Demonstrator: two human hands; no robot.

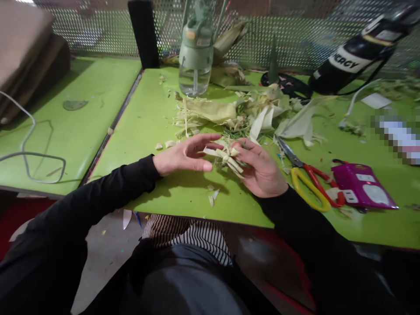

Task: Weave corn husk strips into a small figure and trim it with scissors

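Observation:
A small tied figure of pale corn husk strips [227, 157] is held in the fingers of my right hand [259, 168], above the front part of the green table. My left hand [190, 154] reaches in from the left with thumb and fingers apart, close to the husk piece; its fingertips partly pass behind the loose strips, and I cannot see them touch it. Behind both hands lies a heap of corn husks [210, 110], some whole and some shredded. Scissors [306, 175] with one yellow and one red handle rest beside my right wrist.
A pale green water bottle [196, 61] stands behind the husks, and a black bottle [354, 57] leans at the back right. A purple packet [364, 186] touches the scissors. A white cable [28, 153] lies left of the table seam [114, 118]. Perforated metal mesh [288, 43] closes the back.

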